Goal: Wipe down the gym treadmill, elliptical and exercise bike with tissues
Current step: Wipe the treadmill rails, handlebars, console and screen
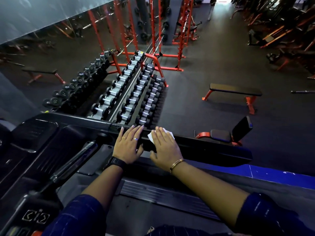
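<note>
Beyond treadmill rail [213,149] — dumbbell rack [144,99], flat bench [235,90].

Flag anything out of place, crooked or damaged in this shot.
Only one thing: a dark bar lies loose on the floor right of the flat bench, on no rack. The dumbbells sit in tidy rows, and the right hand presses the tissue flat on the treadmill rail.

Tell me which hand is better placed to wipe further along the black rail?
Right: the right hand presses the tissue flat on the rail; the left hand rests there with no tissue.
</note>
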